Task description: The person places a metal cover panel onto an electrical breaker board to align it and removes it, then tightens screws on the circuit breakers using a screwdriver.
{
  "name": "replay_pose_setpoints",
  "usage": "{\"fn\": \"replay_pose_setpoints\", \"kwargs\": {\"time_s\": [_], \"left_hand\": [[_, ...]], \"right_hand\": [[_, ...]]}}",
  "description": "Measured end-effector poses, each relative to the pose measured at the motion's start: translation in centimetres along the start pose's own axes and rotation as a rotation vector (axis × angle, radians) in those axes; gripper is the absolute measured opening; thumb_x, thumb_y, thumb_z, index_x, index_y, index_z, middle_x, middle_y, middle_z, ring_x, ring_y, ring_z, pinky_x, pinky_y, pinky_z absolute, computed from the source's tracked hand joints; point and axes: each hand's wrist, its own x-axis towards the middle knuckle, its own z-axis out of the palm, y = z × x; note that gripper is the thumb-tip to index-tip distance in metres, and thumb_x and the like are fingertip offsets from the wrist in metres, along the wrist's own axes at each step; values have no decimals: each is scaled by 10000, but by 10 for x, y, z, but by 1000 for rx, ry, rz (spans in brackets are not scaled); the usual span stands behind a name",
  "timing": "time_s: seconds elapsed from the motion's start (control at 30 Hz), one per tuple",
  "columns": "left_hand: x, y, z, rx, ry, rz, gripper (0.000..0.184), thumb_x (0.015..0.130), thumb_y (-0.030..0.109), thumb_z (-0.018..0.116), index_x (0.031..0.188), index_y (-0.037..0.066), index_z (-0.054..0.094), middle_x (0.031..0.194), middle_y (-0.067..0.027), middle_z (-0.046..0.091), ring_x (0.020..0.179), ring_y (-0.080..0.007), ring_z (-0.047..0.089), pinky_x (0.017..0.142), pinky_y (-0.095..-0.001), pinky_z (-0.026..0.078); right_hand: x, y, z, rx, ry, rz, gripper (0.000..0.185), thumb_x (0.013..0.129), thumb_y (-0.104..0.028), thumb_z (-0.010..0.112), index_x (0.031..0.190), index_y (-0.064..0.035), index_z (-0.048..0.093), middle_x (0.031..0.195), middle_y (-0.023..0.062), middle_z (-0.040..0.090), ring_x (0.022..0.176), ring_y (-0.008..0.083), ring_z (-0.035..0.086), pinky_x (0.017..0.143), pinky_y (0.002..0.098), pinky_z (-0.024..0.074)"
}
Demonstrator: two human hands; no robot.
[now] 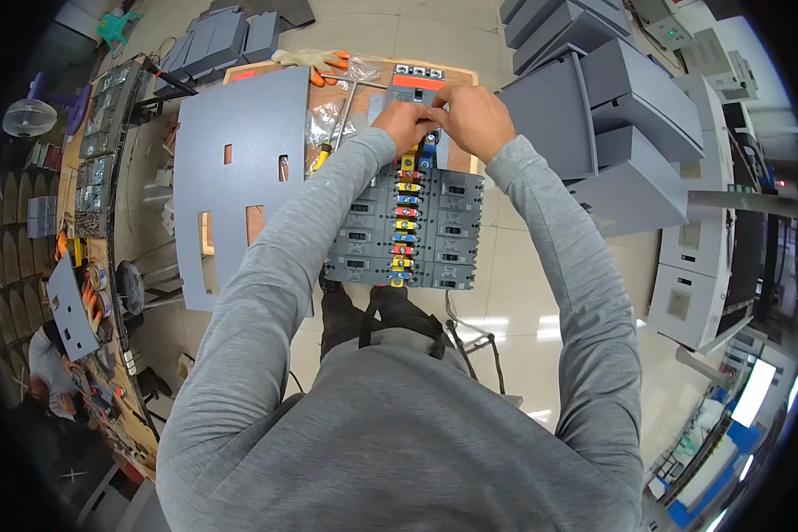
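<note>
My left hand (402,125) and my right hand (477,121) meet at the lower end of the main circuit breaker (418,84), which has an orange-red band. Fingers of both hands are bent and pinched together there; whatever is between them is hidden. Below them runs a column of coloured busbar connections (406,213) in yellow, red and blue. Rows of dark grey circuit breakers (453,222) flank this column on both sides. A screwdriver with a yellow and black handle (322,157) lies left of my left wrist.
A grey metal panel with cut-outs (204,160) lies to the left on the wooden table (459,160). Orange and white gloves (315,62) and clear plastic bags (326,120) are at the back. Grey cabinets (634,168) stand right. Another person (51,368) is at a left workbench.
</note>
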Motion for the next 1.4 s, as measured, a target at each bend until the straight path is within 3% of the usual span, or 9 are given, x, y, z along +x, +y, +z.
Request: {"fn": "replay_pose_setpoints", "kwargs": {"time_s": [0.1,0.2,0.4,0.5,0.67,0.77,0.97,1.17,1.4], "left_hand": [[4,-8,9,-48,1,19,170,896,152,697,1054,126,756,930,-139,747,840,-273,726,790,-349,551],[6,-11,12,-5,-49,-14,215,914,268,685,1080,147,750,1005,-166,730,947,-369,689,863,-425,546],[9,-14,16,-29,-56,-9,216,916,272,677,1076,146,748,1006,-172,728,935,-373,688,856,-432,544],[8,-7,14,33,-36,-12,169,895,161,682,1034,83,739,933,-162,739,852,-303,723,791,-358,551],[9,-6,12,16,-63,37,203,888,156,681,1055,50,726,938,-177,733,857,-321,720,789,-364,551],[10,-12,15,24,-62,67,208,885,140,680,1065,47,723,936,-183,731,858,-323,720,786,-368,552],[11,-16,18,6,-53,63,185,907,135,671,1059,46,726,908,-185,730,818,-294,725,757,-360,550],[6,-6,12,-47,-78,-14,137,928,161,673,984,48,727,849,-168,727,772,-277,713,735,-358,544],[10,-22,22,-23,-38,54,91,914,124,681,959,63,730,875,-144,741,809,-278,719,760,-348,545]], "right_hand": [[-2,6,3,-1,-9,4,309,876,-356,717,982,-70,768,830,167,735,778,346,711,741,433,570],[-2,10,7,2,-24,2,306,876,-357,716,977,-73,771,835,170,735,781,347,711,745,430,570],[-2,14,12,7,-43,38,300,870,-352,714,961,-71,766,854,182,730,830,356,708,767,435,564],[-4,15,11,47,-65,11,266,845,-315,731,917,-60,750,864,193,721,863,364,704,782,455,560],[-2,35,12,99,-159,-184,278,792,-254,793,934,-26,719,880,204,713,881,379,695,786,471,551],[-1,30,9,69,-160,-122,285,778,-243,800,940,-24,716,891,206,712,890,378,694,790,473,549],[-2,19,3,-55,-190,-78,294,807,-278,777,943,-24,721,894,200,716,881,376,701,769,468,565],[7,20,9,-177,-209,-167,338,851,-356,735,901,-23,727,894,198,718,860,374,711,729,459,576],[11,22,17,-210,-114,-174,471,924,-473,611,854,-22,728,846,198,715,814,372,716,727,470,572]]}}
